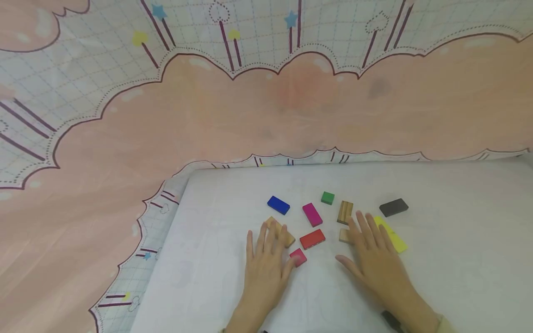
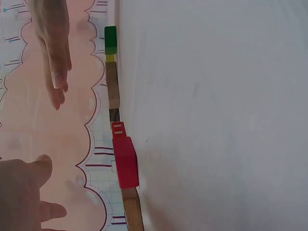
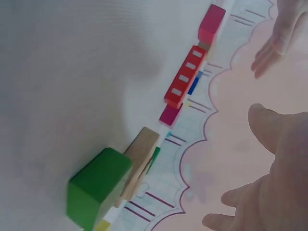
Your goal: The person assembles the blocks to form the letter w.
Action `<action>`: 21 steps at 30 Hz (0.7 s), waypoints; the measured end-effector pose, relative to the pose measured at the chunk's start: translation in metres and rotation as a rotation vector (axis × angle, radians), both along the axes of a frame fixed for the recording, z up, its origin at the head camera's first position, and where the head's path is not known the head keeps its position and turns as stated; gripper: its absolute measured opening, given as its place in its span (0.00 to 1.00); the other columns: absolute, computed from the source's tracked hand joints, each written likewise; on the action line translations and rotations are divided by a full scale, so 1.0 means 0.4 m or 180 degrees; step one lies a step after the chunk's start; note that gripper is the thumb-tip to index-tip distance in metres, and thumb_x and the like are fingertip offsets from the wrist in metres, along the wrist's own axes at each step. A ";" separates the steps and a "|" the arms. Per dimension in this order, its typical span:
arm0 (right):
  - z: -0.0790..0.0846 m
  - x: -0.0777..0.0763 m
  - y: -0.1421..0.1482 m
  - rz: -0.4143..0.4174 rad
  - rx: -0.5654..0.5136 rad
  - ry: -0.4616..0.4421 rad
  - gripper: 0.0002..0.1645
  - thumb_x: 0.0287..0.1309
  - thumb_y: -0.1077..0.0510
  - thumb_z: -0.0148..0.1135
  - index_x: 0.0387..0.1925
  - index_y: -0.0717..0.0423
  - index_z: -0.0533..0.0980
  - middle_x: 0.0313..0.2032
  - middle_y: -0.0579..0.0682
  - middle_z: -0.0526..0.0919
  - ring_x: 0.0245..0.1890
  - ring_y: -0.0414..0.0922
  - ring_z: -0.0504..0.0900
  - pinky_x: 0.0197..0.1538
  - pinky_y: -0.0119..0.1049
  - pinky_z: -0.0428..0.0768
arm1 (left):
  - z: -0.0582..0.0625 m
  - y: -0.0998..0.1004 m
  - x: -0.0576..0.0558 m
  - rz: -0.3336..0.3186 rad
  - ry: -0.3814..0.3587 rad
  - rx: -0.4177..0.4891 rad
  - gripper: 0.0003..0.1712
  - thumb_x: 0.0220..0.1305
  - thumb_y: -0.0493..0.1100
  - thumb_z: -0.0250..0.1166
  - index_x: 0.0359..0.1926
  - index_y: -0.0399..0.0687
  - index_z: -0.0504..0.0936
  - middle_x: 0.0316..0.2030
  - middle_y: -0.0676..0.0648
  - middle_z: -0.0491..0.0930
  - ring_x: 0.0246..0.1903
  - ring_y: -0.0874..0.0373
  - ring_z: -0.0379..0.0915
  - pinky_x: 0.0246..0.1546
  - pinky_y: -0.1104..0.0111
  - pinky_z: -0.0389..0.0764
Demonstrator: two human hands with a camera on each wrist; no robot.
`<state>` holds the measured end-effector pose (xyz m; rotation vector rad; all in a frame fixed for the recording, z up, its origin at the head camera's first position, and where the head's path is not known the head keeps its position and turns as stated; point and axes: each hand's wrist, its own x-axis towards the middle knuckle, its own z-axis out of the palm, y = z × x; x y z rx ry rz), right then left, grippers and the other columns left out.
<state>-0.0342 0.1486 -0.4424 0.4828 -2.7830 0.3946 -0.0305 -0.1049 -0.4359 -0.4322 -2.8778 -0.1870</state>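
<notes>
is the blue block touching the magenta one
No, in the head view bare table shows between the blue block and the magenta block.

The head camera looks forward and down from high on the near side of the red block (image 1: 312, 239), far enough back to include the patterned cloth (image 1: 333, 115) beyond it. Low over the worktop (image 1: 200, 277) and nearer, the left wrist camera faces past the red block from its near left, the right from its near right, both turned sideways. Both wrist views share that block.
</notes>
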 end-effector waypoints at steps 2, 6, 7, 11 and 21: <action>0.004 -0.003 -0.005 0.0003 0.0013 0.0014 0.51 0.66 0.28 0.46 0.75 0.59 0.53 0.75 0.62 0.55 0.75 0.59 0.51 0.79 0.50 0.42 | 0.001 -0.004 -0.003 0.0008 -0.0006 0.0005 0.39 0.70 0.62 0.55 0.75 0.49 0.62 0.74 0.40 0.58 0.74 0.43 0.50 0.72 0.40 0.48; 0.022 -0.007 -0.021 -0.0066 0.0133 -0.0205 0.55 0.61 0.33 0.58 0.76 0.60 0.51 0.75 0.63 0.55 0.75 0.60 0.52 0.74 0.58 0.57 | 0.006 -0.009 -0.010 0.0058 -0.0059 0.0049 0.38 0.70 0.62 0.55 0.74 0.49 0.63 0.74 0.41 0.59 0.74 0.44 0.52 0.72 0.40 0.48; 0.026 -0.008 -0.025 -0.0086 0.0154 -0.0261 0.57 0.59 0.34 0.62 0.76 0.61 0.51 0.74 0.63 0.55 0.75 0.60 0.52 0.73 0.60 0.59 | 0.007 -0.010 -0.011 0.0068 -0.0066 0.0058 0.38 0.70 0.62 0.55 0.74 0.49 0.63 0.74 0.41 0.59 0.74 0.44 0.52 0.73 0.40 0.48; 0.034 -0.012 -0.041 -0.0113 0.0192 -0.0404 0.59 0.55 0.36 0.66 0.76 0.62 0.51 0.74 0.64 0.57 0.74 0.61 0.53 0.71 0.62 0.60 | 0.008 -0.014 -0.017 0.0054 0.0066 0.0111 0.38 0.69 0.61 0.57 0.72 0.47 0.66 0.72 0.40 0.63 0.72 0.43 0.55 0.72 0.40 0.50; 0.039 -0.023 -0.070 -0.0046 0.0211 -0.0412 0.60 0.54 0.37 0.69 0.76 0.62 0.51 0.73 0.66 0.56 0.73 0.62 0.56 0.71 0.61 0.61 | 0.016 -0.024 -0.032 0.0030 0.0161 0.0167 0.38 0.69 0.59 0.59 0.72 0.44 0.66 0.69 0.39 0.67 0.71 0.43 0.59 0.71 0.43 0.56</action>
